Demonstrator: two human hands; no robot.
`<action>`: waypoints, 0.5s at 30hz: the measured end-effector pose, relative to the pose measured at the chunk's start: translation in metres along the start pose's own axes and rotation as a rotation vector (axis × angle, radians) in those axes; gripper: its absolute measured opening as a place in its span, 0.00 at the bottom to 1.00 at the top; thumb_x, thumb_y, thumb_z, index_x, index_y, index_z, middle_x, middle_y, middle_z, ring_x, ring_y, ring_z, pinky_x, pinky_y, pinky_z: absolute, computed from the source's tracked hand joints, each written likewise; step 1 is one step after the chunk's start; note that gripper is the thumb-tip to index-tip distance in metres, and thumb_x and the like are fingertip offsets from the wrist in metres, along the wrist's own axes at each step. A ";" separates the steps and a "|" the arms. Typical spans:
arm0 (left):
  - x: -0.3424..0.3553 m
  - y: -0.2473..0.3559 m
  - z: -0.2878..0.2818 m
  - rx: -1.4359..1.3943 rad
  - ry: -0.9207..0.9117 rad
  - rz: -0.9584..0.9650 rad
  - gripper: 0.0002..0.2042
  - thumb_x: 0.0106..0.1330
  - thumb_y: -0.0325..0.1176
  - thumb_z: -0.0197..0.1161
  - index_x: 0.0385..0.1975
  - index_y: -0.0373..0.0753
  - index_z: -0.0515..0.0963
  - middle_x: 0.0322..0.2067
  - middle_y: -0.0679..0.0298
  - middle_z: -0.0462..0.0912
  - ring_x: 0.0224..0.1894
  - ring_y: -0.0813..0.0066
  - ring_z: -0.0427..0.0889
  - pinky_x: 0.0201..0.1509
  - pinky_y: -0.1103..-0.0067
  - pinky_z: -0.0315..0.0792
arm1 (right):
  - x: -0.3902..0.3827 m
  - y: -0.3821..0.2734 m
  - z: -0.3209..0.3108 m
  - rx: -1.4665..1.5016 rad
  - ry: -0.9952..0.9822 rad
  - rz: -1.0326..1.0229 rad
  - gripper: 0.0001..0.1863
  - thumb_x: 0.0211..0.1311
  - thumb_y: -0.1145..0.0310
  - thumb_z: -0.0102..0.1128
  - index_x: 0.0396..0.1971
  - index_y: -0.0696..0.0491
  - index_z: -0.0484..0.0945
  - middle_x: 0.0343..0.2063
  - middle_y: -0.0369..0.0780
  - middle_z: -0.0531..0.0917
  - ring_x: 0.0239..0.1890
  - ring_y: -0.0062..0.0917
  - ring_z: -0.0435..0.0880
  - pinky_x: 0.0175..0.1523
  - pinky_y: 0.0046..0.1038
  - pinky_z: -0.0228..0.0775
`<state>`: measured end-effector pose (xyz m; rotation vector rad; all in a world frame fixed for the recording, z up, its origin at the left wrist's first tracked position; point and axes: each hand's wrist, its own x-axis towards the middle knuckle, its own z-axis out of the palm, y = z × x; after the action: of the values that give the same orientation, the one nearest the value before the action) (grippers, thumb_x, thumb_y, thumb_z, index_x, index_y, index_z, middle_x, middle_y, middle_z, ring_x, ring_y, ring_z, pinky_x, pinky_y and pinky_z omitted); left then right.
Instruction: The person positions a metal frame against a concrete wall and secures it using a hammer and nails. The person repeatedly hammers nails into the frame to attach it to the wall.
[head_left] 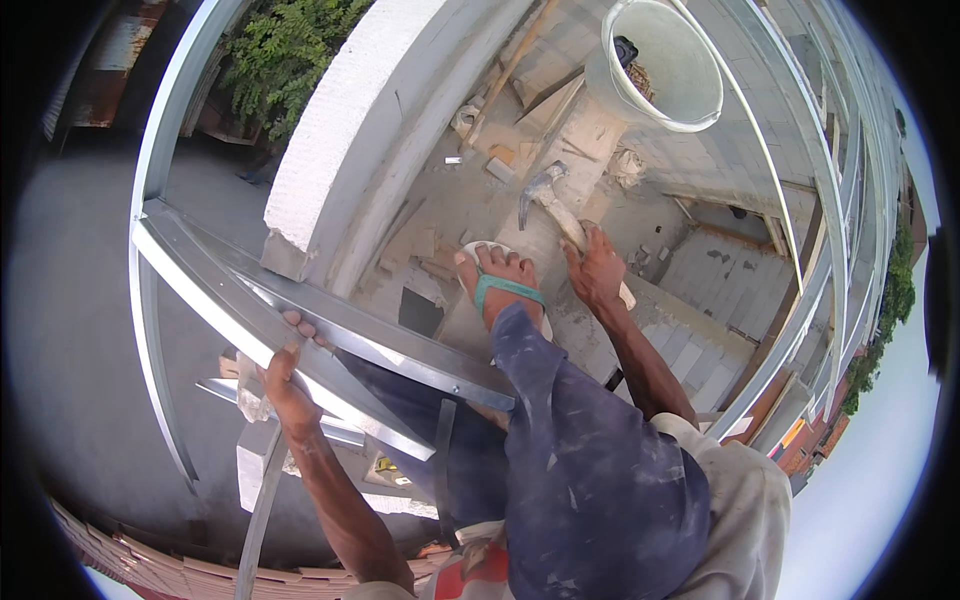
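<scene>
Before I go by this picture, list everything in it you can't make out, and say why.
All in the head view:
Left hand: the stretch of its fingers behind the metal channel is hidden by that channel.
Hammer: the gripped part of its handle is covered by the right hand.
Bucket: the pieces inside are too small to identify.
Yellow item: too small to name.

Bright, diffuse daylight – soft shadows, pale washed-out sky (868, 492), straight lines bowing strongly toward the edges
</scene>
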<state>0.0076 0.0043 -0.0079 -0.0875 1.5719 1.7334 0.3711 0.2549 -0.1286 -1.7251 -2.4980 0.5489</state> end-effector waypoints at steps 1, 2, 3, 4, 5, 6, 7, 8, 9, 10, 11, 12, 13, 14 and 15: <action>0.001 0.000 0.001 0.005 0.004 0.009 0.22 0.61 0.29 0.54 0.56 0.29 0.74 0.40 0.56 0.82 0.42 0.68 0.81 0.49 0.71 0.79 | 0.002 -0.001 0.001 -0.028 -0.006 0.012 0.24 0.67 0.59 0.65 0.58 0.55 0.74 0.46 0.50 0.82 0.49 0.50 0.83 0.51 0.45 0.77; 0.002 -0.001 0.002 0.008 0.009 0.018 0.22 0.61 0.29 0.54 0.55 0.29 0.74 0.39 0.56 0.82 0.41 0.69 0.81 0.49 0.71 0.79 | 0.005 0.000 0.001 -0.028 -0.010 0.002 0.24 0.67 0.60 0.65 0.58 0.55 0.73 0.47 0.50 0.80 0.49 0.50 0.82 0.51 0.45 0.77; 0.002 -0.002 -0.002 0.006 -0.021 0.015 0.22 0.60 0.29 0.54 0.55 0.29 0.74 0.40 0.56 0.82 0.41 0.69 0.81 0.48 0.71 0.79 | 0.006 -0.001 0.004 -0.020 -0.023 -0.012 0.24 0.67 0.60 0.65 0.59 0.55 0.73 0.47 0.50 0.79 0.49 0.50 0.82 0.51 0.45 0.77; 0.003 -0.004 -0.008 0.003 -0.050 0.012 0.22 0.60 0.29 0.54 0.55 0.29 0.74 0.40 0.56 0.82 0.41 0.69 0.81 0.48 0.71 0.79 | 0.008 -0.002 0.005 -0.013 -0.036 -0.027 0.24 0.67 0.61 0.64 0.59 0.55 0.73 0.48 0.50 0.78 0.50 0.50 0.81 0.51 0.45 0.77; 0.003 -0.005 -0.012 -0.001 -0.078 0.008 0.22 0.60 0.29 0.54 0.55 0.30 0.74 0.41 0.56 0.81 0.41 0.69 0.81 0.47 0.71 0.78 | 0.010 -0.004 0.004 0.036 -0.049 -0.007 0.25 0.67 0.61 0.65 0.60 0.55 0.73 0.48 0.51 0.77 0.51 0.50 0.80 0.51 0.46 0.76; 0.003 -0.005 -0.012 -0.001 -0.054 0.021 0.22 0.59 0.29 0.55 0.55 0.30 0.73 0.42 0.57 0.81 0.41 0.69 0.81 0.47 0.72 0.78 | 0.011 -0.008 0.002 0.087 -0.063 0.012 0.25 0.67 0.62 0.65 0.60 0.56 0.72 0.49 0.52 0.75 0.52 0.50 0.79 0.52 0.46 0.76; 0.001 -0.004 -0.011 -0.003 -0.030 0.034 0.23 0.59 0.29 0.55 0.55 0.30 0.73 0.42 0.57 0.81 0.41 0.69 0.81 0.47 0.72 0.78 | 0.012 -0.010 0.001 0.137 -0.079 0.030 0.26 0.67 0.63 0.65 0.61 0.56 0.72 0.50 0.52 0.74 0.53 0.50 0.78 0.53 0.46 0.75; -0.001 -0.004 -0.008 -0.005 -0.003 0.048 0.23 0.58 0.29 0.56 0.56 0.30 0.72 0.43 0.57 0.80 0.41 0.69 0.81 0.47 0.72 0.78 | 0.014 -0.009 0.002 0.125 -0.076 -0.024 0.27 0.67 0.63 0.65 0.62 0.56 0.71 0.50 0.53 0.73 0.54 0.51 0.77 0.55 0.46 0.73; -0.002 -0.001 -0.004 0.036 0.007 0.058 0.24 0.57 0.29 0.56 0.56 0.30 0.72 0.43 0.57 0.80 0.41 0.69 0.81 0.48 0.72 0.78 | 0.017 -0.003 0.005 0.115 -0.066 -0.078 0.27 0.67 0.63 0.65 0.63 0.56 0.71 0.50 0.54 0.72 0.55 0.52 0.75 0.56 0.46 0.72; -0.006 0.007 0.002 0.084 0.028 0.075 0.24 0.57 0.29 0.57 0.56 0.31 0.72 0.44 0.57 0.80 0.42 0.69 0.81 0.48 0.72 0.77 | 0.021 -0.001 0.009 0.116 -0.060 -0.139 0.28 0.66 0.63 0.65 0.63 0.57 0.70 0.50 0.55 0.71 0.57 0.53 0.74 0.58 0.46 0.71; -0.009 0.015 0.007 0.132 0.051 0.091 0.24 0.56 0.29 0.58 0.56 0.31 0.72 0.44 0.57 0.80 0.42 0.68 0.81 0.48 0.72 0.77 | 0.024 0.002 0.009 0.130 -0.071 -0.126 0.29 0.66 0.63 0.66 0.64 0.57 0.70 0.51 0.55 0.71 0.57 0.53 0.74 0.59 0.46 0.70; -0.013 0.023 0.011 0.213 0.051 0.147 0.24 0.55 0.30 0.59 0.54 0.31 0.72 0.44 0.58 0.80 0.42 0.70 0.80 0.48 0.72 0.76 | 0.023 0.002 0.009 0.153 -0.093 -0.115 0.29 0.66 0.63 0.66 0.64 0.57 0.70 0.51 0.56 0.72 0.57 0.53 0.73 0.60 0.46 0.68; -0.017 0.035 0.021 0.269 0.034 0.182 0.26 0.53 0.33 0.63 0.54 0.33 0.72 0.43 0.57 0.79 0.42 0.71 0.80 0.48 0.73 0.75 | 0.023 0.003 0.007 0.169 -0.116 -0.107 0.30 0.66 0.63 0.66 0.64 0.57 0.69 0.52 0.56 0.72 0.57 0.54 0.72 0.61 0.46 0.67; -0.024 0.046 0.027 0.421 0.096 0.153 0.29 0.51 0.35 0.66 0.54 0.33 0.72 0.41 0.58 0.78 0.42 0.70 0.80 0.49 0.74 0.74 | 0.024 0.004 0.003 0.135 -0.115 -0.133 0.30 0.66 0.63 0.66 0.64 0.57 0.69 0.52 0.56 0.72 0.57 0.54 0.73 0.61 0.46 0.67; -0.031 0.058 0.031 0.573 0.163 0.123 0.32 0.48 0.37 0.69 0.55 0.34 0.71 0.40 0.58 0.78 0.42 0.70 0.79 0.49 0.74 0.73 | 0.025 0.002 -0.001 0.105 -0.111 -0.162 0.30 0.66 0.62 0.66 0.64 0.58 0.69 0.53 0.56 0.72 0.57 0.53 0.73 0.61 0.47 0.67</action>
<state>0.0094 0.0203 0.0633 0.1592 2.1752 1.3251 0.3640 0.2791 -0.1325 -1.4785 -2.5998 0.7658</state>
